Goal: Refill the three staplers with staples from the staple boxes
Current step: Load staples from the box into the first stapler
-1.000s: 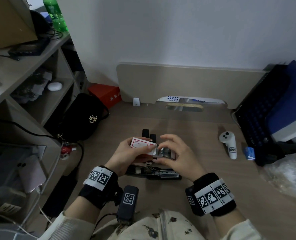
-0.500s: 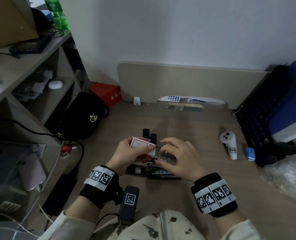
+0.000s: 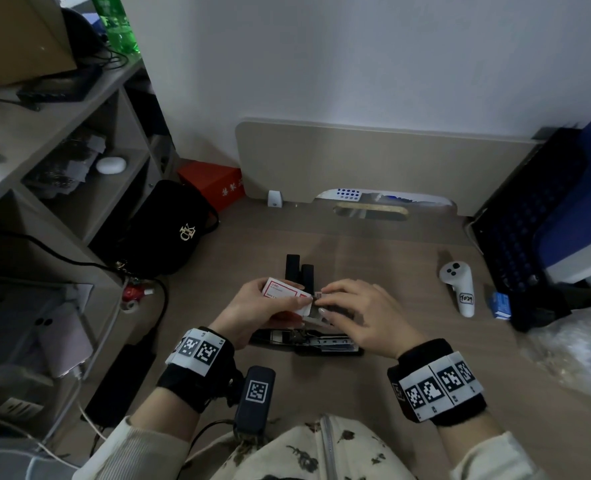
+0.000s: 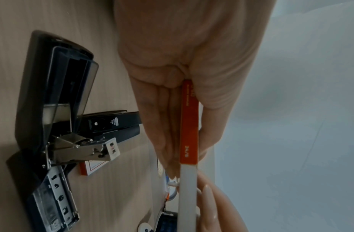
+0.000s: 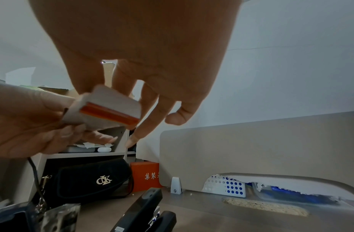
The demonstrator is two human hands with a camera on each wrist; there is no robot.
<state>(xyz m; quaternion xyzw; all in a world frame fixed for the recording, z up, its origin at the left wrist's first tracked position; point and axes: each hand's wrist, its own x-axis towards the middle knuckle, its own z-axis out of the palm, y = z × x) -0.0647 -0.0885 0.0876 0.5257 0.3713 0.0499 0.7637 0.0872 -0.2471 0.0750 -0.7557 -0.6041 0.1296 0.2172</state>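
My left hand (image 3: 280,301) grips a red-and-white staple box (image 3: 282,291) above the desk. Its white inner tray (image 4: 187,196) sticks out of the red sleeve (image 4: 189,122). My right hand (image 3: 321,303) pinches the tray's right end between thumb and index finger, with the other fingers spread. Below both hands a black stapler (image 3: 308,339) lies flipped open, its metal channel (image 4: 53,202) bare. Two shut black staplers (image 3: 299,271) lie side by side just behind the hands. Another staple box (image 4: 92,168) lies by the open stapler.
A white controller (image 3: 458,289) and a small blue box (image 3: 501,304) lie at the right, beside a dark crate (image 3: 529,237) and a plastic bag (image 3: 571,358). A black bag (image 3: 169,233), a red box (image 3: 214,183) and shelves (image 3: 79,109) stand at the left.
My right hand has shifted a little left and closed in on the box's end, covering the shiny staples that showed in the tray before. The left hand keeps its hold.
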